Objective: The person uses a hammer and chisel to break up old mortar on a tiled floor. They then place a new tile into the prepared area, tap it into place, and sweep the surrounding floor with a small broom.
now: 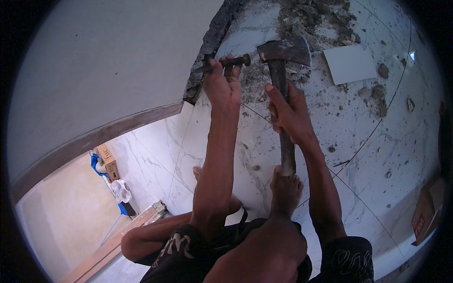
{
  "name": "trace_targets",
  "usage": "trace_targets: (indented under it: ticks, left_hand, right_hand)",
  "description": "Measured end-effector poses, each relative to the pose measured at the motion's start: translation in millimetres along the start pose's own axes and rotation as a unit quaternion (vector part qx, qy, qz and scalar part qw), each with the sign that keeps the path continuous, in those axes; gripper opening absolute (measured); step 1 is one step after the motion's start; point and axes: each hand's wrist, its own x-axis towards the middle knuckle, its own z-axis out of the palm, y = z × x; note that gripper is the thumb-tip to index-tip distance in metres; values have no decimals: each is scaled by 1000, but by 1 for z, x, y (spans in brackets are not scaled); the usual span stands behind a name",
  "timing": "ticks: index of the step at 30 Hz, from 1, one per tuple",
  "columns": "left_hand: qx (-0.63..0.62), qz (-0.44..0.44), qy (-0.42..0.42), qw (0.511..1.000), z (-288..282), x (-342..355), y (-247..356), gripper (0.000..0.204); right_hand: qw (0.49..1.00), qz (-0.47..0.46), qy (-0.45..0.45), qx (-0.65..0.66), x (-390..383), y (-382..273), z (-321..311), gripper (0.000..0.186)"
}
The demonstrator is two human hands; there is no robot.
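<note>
My left hand (222,86) is closed around a dark metal chisel (240,61). Its pointed end meets or nearly meets the rough broken edge (207,56) of the wall, and its round head faces right. My right hand (293,111) grips the dark handle of a hatchet (288,51). The hatchet's worn steel head lies a little right of the chisel's head, apart from it. Below my right hand the handle's lower end comes down by my bare foot (285,193).
Grey rubble (309,19) and loose chunks (379,92) litter the marbled floor tiles (358,155). A white tile piece (350,64) lies right of the hatchet. At left are the pale wall (108,61), wooden planks (118,236) and a cardboard box (108,162); another carton (423,214) stands far right.
</note>
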Motion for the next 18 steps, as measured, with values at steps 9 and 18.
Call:
trace_targets:
  ticks: [9, 18]
  left_hand:
    - [29, 18, 16, 999, 4, -1, 4, 28]
    - [6, 9, 21, 1000, 0, 3, 11, 29]
  right_hand:
    - [975, -77, 127, 166, 7, -7, 10, 24]
    - [997, -5, 68, 28, 20, 8, 18, 25]
